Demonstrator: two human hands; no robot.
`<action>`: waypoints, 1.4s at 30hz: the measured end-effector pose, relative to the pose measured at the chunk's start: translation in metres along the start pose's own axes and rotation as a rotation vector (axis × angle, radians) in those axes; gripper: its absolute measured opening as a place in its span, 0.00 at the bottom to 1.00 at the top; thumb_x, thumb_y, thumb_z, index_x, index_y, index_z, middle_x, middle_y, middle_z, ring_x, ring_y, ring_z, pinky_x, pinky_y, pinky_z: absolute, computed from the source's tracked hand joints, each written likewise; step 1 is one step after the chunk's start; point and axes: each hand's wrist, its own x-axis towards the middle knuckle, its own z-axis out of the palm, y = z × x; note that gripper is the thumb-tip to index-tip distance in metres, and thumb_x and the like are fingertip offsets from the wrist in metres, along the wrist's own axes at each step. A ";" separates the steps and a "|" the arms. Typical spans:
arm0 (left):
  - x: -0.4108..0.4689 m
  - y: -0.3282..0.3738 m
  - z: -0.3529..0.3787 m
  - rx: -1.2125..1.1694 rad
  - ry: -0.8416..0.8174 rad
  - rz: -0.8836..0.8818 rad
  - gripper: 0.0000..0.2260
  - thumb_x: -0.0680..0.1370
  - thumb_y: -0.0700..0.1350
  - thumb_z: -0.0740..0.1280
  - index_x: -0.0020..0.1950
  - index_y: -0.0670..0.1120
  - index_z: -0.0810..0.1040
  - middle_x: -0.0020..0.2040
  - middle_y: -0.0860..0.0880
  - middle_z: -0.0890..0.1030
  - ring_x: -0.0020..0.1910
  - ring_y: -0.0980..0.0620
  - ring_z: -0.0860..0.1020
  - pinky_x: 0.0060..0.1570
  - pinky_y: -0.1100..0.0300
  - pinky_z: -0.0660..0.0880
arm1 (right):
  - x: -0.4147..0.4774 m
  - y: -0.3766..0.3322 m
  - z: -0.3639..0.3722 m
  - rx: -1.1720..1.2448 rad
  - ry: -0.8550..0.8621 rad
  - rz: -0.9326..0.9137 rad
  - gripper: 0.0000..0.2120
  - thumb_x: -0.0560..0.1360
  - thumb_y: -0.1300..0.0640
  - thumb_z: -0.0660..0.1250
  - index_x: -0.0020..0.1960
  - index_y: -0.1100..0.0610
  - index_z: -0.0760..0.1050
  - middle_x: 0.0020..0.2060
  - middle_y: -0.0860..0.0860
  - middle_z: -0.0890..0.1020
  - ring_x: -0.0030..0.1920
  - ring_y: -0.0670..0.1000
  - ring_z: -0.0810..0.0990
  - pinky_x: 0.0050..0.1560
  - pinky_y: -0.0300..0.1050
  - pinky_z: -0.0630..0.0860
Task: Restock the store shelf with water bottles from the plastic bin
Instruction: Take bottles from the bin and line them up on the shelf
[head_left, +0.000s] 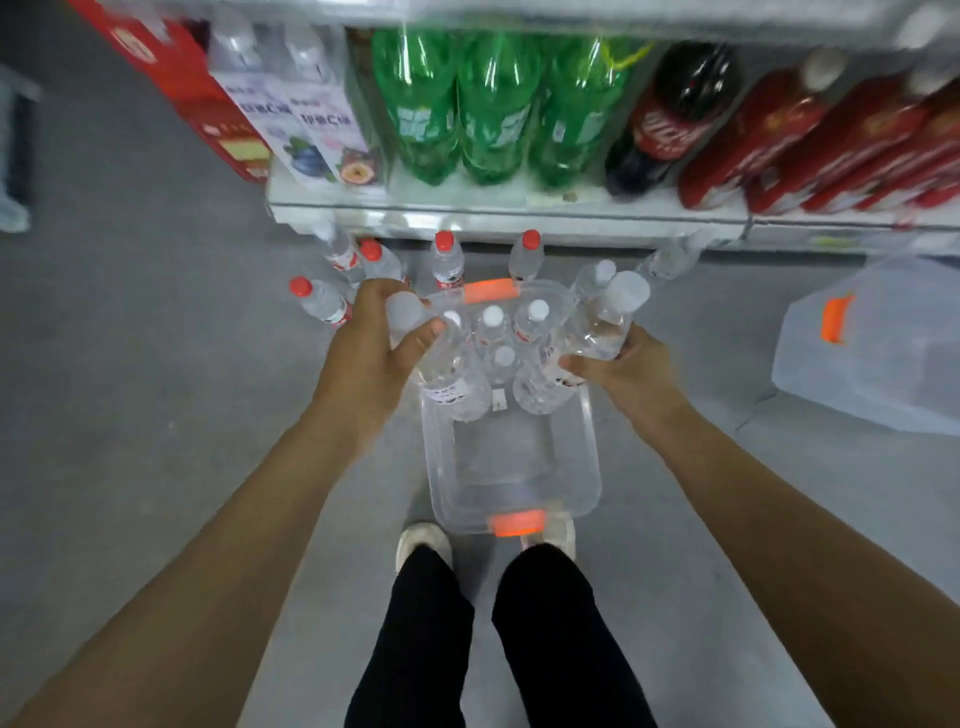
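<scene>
Above the clear, round-cornered plastic bin (511, 462), the left hand (363, 358) curls around a smooth white-capped water bottle (452, 374). The right hand (628, 371) grips a second transparent bottle (605, 322) over the bin's right rim.

clear bin (589, 457), orange latches (518, 523) | green bottles (496, 109) | red caps (444, 241)

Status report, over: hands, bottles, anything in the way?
Left hand grips a water bottle; right hand grips a second bottle. Plastic bin on floor, mostly empty. Red-capped bottles stand just beyond the bin, under the shelf.
</scene>
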 end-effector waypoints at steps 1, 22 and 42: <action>-0.005 0.023 -0.017 -0.026 0.022 0.018 0.13 0.76 0.48 0.66 0.57 0.49 0.67 0.42 0.57 0.72 0.37 0.62 0.71 0.33 0.75 0.66 | -0.017 -0.025 -0.009 0.005 -0.011 -0.025 0.18 0.64 0.63 0.78 0.50 0.53 0.77 0.45 0.48 0.83 0.43 0.43 0.82 0.45 0.35 0.78; -0.134 0.464 -0.343 -0.240 0.283 0.711 0.11 0.78 0.50 0.63 0.54 0.47 0.66 0.42 0.50 0.74 0.33 0.53 0.73 0.27 0.68 0.71 | -0.355 -0.443 -0.155 0.126 0.154 -0.691 0.11 0.69 0.58 0.74 0.50 0.55 0.77 0.39 0.46 0.82 0.39 0.43 0.81 0.37 0.29 0.73; -0.167 0.656 -0.414 -0.205 0.539 0.840 0.13 0.79 0.53 0.60 0.57 0.46 0.66 0.43 0.48 0.77 0.28 0.53 0.71 0.21 0.63 0.66 | -0.382 -0.605 -0.241 0.201 0.162 -0.996 0.16 0.68 0.47 0.73 0.50 0.54 0.77 0.43 0.47 0.82 0.43 0.45 0.78 0.38 0.38 0.70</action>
